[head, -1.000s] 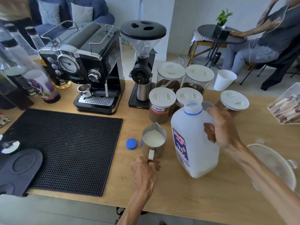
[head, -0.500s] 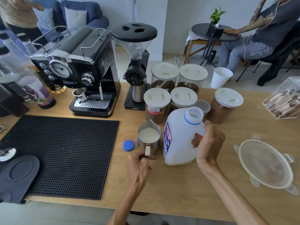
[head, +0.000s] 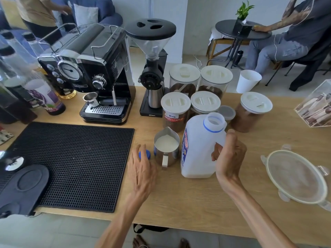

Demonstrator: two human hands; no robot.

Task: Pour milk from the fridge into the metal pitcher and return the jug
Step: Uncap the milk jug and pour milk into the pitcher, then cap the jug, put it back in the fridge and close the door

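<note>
Since a moment ago my left hand (head: pixel 141 169) has left the metal pitcher (head: pixel 167 147), fingers loose over the blue cap (head: pixel 144 154); my right hand (head: pixel 229 154) grips the uncapped milk jug (head: pixel 198 147) upright on the counter (head: pixel 188 199); capping comes next, I judge.

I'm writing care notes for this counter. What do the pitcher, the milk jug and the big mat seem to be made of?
Pitcher: polished metal, likely stainless steel, going by its mirror-like reflections. Milk jug: matte translucent white plastic; the milk level shows through. Mat: black, dull, studded, probably rubber or silicone.
</note>
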